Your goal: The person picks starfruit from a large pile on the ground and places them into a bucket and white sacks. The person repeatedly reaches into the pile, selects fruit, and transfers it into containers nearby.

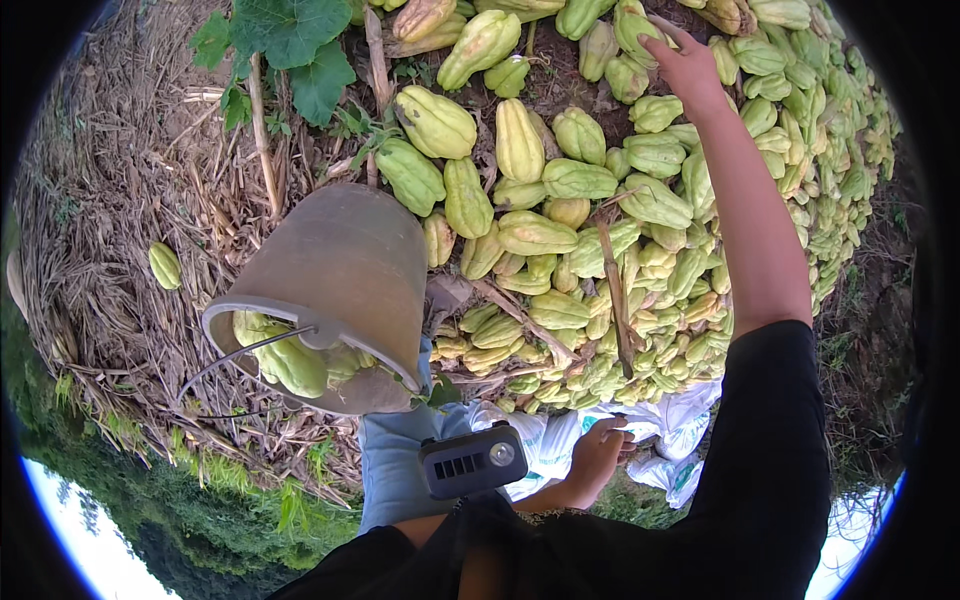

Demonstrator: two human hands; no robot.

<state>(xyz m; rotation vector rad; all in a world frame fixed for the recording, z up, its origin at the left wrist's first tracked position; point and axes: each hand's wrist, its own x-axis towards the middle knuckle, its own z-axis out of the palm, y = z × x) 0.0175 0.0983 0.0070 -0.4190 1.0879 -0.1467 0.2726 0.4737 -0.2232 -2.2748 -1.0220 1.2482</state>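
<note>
My right hand (682, 67) reaches to the top of the view, its thumb and fingers on a pale green chayote (631, 28) at the edge of the heap. Some of its fingertips are hidden. My left hand (596, 459) hangs low in front of white sacks, its fingers loosely bent and apart, with nothing visible in it. A grey-brown plastic bucket (341, 247) is tipped with its mouth towards my body. Several chayotes (292, 364) lie inside it, and its wire handle (240, 351) hangs over the rim.
A large heap of chayotes (675, 277) spreads to the right, with dry sticks (616, 300) across it. White woven sacks (671, 427) stand behind. One chayote (164, 265) lies apart on dry stalks (112, 225). A leafy vine (289, 34) grows at upper left. A dark device (474, 461) hangs at my chest.
</note>
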